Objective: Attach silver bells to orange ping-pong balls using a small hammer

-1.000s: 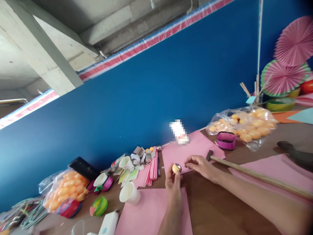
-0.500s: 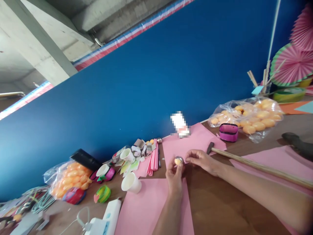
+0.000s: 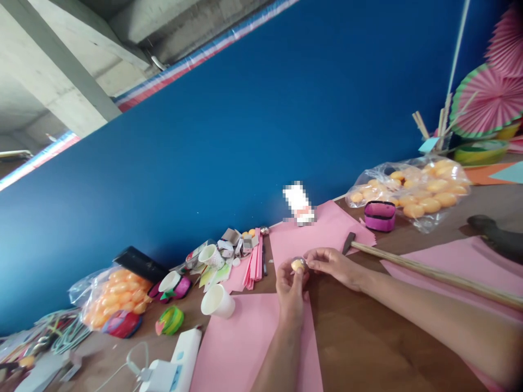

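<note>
Between the fingertips and thumb of my left hand (image 3: 291, 286) is a small orange-yellow ball (image 3: 297, 265), partly covered with something shiny and silver that looks like foil. My right hand (image 3: 329, 264) is closed in a pinch at the ball's right side, thumb and forefinger touching or very near the silver part. Whatever lies between those fingertips is too small to make out. Under my left forearm lies a pink paper sheet (image 3: 245, 343). A second pink sheet (image 3: 322, 223) spreads beyond the hands.
A white paper cup (image 3: 218, 302) stands left of my hands. A hammer (image 3: 408, 263) lies at the right, near my right forearm. Bags of orange balls (image 3: 429, 190) (image 3: 118, 296) rest on both sides. A white power strip (image 3: 186, 354) is front left; a blue wall (image 3: 245, 136) rises behind.
My right fingertips have come in against the ball's right side. The ball has turned a little in my left hand, and the view has shifted slightly.
</note>
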The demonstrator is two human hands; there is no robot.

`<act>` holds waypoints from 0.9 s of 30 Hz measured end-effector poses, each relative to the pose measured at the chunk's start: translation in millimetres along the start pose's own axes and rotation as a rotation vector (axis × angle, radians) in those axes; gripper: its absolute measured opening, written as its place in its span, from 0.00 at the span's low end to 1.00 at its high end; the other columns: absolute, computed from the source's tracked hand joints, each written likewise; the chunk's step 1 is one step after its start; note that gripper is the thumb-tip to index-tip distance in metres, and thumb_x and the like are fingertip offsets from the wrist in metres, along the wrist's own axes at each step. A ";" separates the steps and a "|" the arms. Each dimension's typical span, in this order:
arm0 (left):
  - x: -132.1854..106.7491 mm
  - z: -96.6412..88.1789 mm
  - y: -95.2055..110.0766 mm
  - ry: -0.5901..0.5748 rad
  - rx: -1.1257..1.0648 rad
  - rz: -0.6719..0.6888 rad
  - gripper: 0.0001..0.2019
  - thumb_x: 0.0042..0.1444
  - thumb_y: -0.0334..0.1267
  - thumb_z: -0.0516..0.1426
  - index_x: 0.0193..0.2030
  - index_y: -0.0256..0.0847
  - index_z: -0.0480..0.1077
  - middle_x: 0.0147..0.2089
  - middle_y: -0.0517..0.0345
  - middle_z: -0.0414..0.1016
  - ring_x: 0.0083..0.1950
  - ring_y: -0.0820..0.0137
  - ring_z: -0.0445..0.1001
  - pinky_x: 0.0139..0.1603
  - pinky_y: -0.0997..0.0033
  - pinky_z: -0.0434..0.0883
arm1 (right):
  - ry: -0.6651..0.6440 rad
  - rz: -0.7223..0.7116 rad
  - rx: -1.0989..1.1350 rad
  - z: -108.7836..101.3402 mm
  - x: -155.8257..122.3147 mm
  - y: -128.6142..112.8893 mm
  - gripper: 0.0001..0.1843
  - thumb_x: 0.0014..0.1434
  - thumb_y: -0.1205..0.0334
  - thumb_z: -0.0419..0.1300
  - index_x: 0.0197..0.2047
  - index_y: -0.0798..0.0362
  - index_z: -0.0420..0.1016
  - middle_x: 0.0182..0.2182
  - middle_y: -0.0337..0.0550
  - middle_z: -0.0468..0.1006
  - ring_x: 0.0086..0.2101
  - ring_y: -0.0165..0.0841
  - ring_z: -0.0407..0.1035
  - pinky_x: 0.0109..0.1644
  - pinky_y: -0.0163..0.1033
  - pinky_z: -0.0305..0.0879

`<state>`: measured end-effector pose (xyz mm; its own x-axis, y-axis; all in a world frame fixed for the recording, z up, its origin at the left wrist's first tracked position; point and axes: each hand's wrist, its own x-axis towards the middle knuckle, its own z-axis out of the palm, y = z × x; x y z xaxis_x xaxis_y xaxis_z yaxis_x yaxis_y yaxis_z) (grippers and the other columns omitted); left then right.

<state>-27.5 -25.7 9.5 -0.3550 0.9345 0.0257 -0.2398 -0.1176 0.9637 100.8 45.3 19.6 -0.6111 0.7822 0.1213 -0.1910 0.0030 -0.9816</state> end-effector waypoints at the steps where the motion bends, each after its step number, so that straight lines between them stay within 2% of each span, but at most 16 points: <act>1: 0.2 -0.1 -0.3 0.000 0.007 0.005 0.18 0.48 0.43 0.60 0.45 0.38 0.66 0.45 0.49 0.72 0.46 0.66 0.72 0.47 0.66 0.70 | -0.001 -0.001 0.000 -0.2 0.1 0.4 0.15 0.47 0.51 0.62 0.28 0.56 0.71 0.28 0.38 0.70 0.28 0.27 0.60 0.35 0.35 0.58; 7: 5.0 -3.7 -10.8 0.026 0.040 0.009 0.26 0.46 0.43 0.62 0.52 0.39 0.64 0.47 0.48 0.72 0.46 0.65 0.73 0.46 0.66 0.70 | -0.007 -0.007 -0.016 -2.1 0.4 6.3 0.14 0.49 0.52 0.61 0.29 0.56 0.71 0.26 0.38 0.71 0.28 0.28 0.61 0.35 0.35 0.58; 11: 6.9 -5.6 -17.4 0.011 0.060 0.007 0.28 0.46 0.43 0.61 0.55 0.38 0.62 0.43 0.47 0.75 0.42 0.65 0.74 0.44 0.65 0.70 | -0.006 -0.004 -0.005 -2.6 1.0 9.2 0.13 0.49 0.53 0.61 0.29 0.56 0.71 0.29 0.39 0.73 0.31 0.30 0.64 0.37 0.36 0.60; 14: 6.8 -5.3 -18.6 0.030 0.067 0.031 0.28 0.46 0.43 0.61 0.54 0.38 0.62 0.41 0.48 0.75 0.41 0.65 0.75 0.43 0.65 0.71 | -0.020 0.010 0.003 -2.7 1.3 9.4 0.14 0.49 0.52 0.61 0.31 0.56 0.72 0.29 0.40 0.74 0.33 0.32 0.66 0.40 0.38 0.62; 19: 6.3 -4.1 -16.5 0.014 0.048 0.052 0.26 0.45 0.42 0.62 0.52 0.38 0.64 0.45 0.47 0.74 0.44 0.64 0.74 0.45 0.65 0.70 | -0.039 0.025 0.013 -2.5 1.0 9.3 0.16 0.49 0.50 0.61 0.33 0.56 0.72 0.32 0.42 0.75 0.36 0.34 0.68 0.43 0.41 0.62; 27: 5.3 -1.5 -12.2 0.047 0.061 0.044 0.25 0.42 0.39 0.64 0.49 0.38 0.66 0.43 0.49 0.75 0.43 0.64 0.74 0.43 0.65 0.70 | 0.001 -0.002 -0.041 -3.4 0.9 9.3 0.14 0.48 0.52 0.62 0.29 0.56 0.72 0.31 0.41 0.74 0.35 0.33 0.66 0.42 0.39 0.62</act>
<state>-27.9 -19.8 -2.5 -0.4063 0.9120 0.0569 -0.1682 -0.1358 0.9763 101.0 48.2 10.1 -0.6100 0.7828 0.1232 -0.1606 0.0301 -0.9866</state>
